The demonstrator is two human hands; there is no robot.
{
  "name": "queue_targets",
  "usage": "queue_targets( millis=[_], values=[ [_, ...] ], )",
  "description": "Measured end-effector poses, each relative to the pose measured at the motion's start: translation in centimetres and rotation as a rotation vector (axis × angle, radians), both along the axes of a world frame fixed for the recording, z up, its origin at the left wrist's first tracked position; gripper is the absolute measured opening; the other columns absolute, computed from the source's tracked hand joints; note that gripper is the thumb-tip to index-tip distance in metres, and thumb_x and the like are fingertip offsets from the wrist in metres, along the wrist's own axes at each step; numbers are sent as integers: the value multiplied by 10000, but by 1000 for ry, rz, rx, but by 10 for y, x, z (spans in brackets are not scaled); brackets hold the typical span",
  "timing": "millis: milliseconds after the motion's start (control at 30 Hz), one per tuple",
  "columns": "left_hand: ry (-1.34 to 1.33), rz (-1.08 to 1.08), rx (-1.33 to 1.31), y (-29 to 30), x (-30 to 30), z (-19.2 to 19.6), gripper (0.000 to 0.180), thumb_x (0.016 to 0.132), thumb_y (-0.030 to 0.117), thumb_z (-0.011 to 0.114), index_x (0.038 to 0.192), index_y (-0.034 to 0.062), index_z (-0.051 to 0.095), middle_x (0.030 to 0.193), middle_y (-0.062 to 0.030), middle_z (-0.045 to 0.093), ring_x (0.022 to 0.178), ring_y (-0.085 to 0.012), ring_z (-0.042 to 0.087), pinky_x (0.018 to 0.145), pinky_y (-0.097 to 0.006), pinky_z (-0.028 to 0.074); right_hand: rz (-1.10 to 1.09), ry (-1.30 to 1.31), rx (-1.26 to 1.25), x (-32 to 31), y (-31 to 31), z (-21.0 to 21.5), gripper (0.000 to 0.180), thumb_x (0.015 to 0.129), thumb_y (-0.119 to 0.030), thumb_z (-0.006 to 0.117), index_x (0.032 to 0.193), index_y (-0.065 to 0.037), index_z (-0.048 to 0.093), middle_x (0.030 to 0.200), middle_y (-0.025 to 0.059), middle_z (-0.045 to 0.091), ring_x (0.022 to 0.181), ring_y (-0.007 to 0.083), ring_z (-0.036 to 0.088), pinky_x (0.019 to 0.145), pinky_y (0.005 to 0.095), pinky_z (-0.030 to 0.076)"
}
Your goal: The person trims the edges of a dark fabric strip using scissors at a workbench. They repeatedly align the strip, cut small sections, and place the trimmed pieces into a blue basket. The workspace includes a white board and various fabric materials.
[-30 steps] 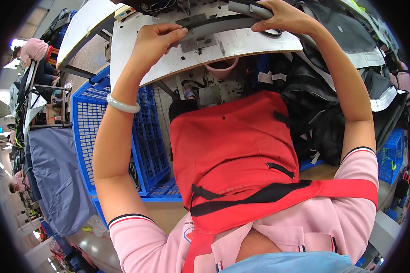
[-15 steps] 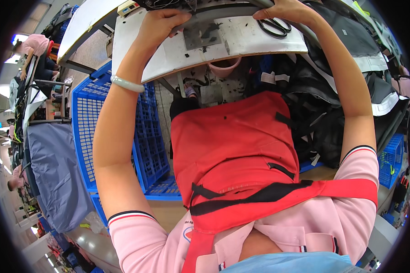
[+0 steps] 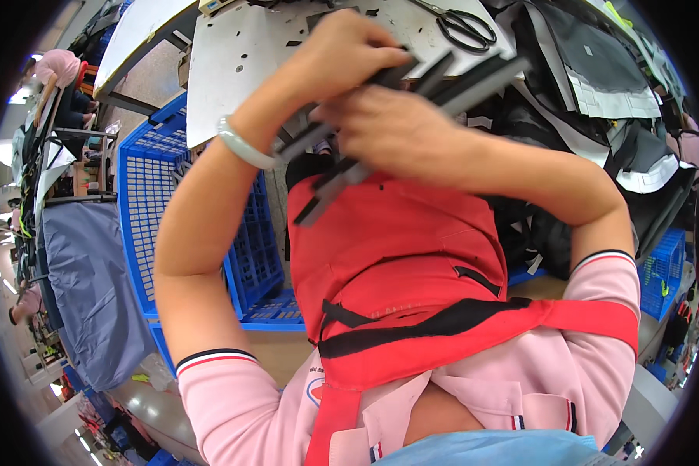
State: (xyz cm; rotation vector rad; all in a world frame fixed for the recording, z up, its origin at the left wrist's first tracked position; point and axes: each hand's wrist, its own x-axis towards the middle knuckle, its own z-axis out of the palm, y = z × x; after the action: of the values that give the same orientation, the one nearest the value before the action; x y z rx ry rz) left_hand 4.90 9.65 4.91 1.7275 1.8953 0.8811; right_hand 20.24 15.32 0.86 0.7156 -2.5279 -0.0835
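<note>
Black and grey fabric strips (image 3: 485,81), smeared by motion, lie crosswise in my hands above my lap and the near edge of the white table (image 3: 219,101). My left hand (image 3: 340,56), with a pale bangle at the wrist, is closed, thumb and fingers pinching a dark strip. Just below it, my right hand (image 3: 392,130) crosses over, its fingers closed around the strips. Their lower ends hang over my red apron (image 3: 396,225). Exactly how many strips there are is too blurred to tell.
Black-handled scissors (image 3: 447,14) lie on the table among small dark scraps. A blue plastic crate (image 3: 144,225) stands left of my lap. Black and grey fabric pieces (image 3: 598,58) are piled at the right, near another blue crate (image 3: 664,272). Another person (image 3: 57,68) sits at far left.
Both hands have come back from the far part of the table toward my lap, bringing the strips. My right hand has moved left, beneath my left hand. The scissors now show more fully.
</note>
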Motion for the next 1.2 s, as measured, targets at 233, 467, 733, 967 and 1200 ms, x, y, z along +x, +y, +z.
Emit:
queue_targets(
  millis=[233,467,733,967,1200],
  values=[
    [-209,-36,92,-35,-36,-57,360,970,341,550,1082,24,678,833,-45,684,720,-137,633,721,-250,510,-479,-684,-322,4,44,40,302,710,-134,677,997,-50,628,842,176,652,853,369,638,752,446,498],
    [-410,119,-267,-72,-26,-15,408,988,397,508,880,29,647,728,-42,625,635,-105,580,634,-248,468,-730,-534,-664,56,125,49,646,733,-271,744,1254,52,542,1019,177,645,950,243,599,907,333,440],
    [-427,274,-255,-43,-51,4,459,977,438,511,885,10,651,619,-37,597,557,-91,558,575,-241,463,-680,-514,-655,38,139,81,573,719,-301,777,1161,21,608,1020,199,675,963,274,630,859,368,467],
    [-204,151,-92,-49,-31,-54,517,1002,415,474,1314,6,531,1173,-166,618,1116,-217,565,959,-291,430,-576,-550,-666,38,139,70,576,716,-263,750,1189,26,593,1053,219,667,982,286,630,887,379,468],
    [2,175,-183,-57,-14,-26,479,941,428,586,1114,-18,603,1049,-150,628,905,-312,581,811,-379,461,-656,-535,-584,40,144,70,570,719,-290,752,1163,34,600,1048,224,666,985,298,627,872,380,468]
  ],
)
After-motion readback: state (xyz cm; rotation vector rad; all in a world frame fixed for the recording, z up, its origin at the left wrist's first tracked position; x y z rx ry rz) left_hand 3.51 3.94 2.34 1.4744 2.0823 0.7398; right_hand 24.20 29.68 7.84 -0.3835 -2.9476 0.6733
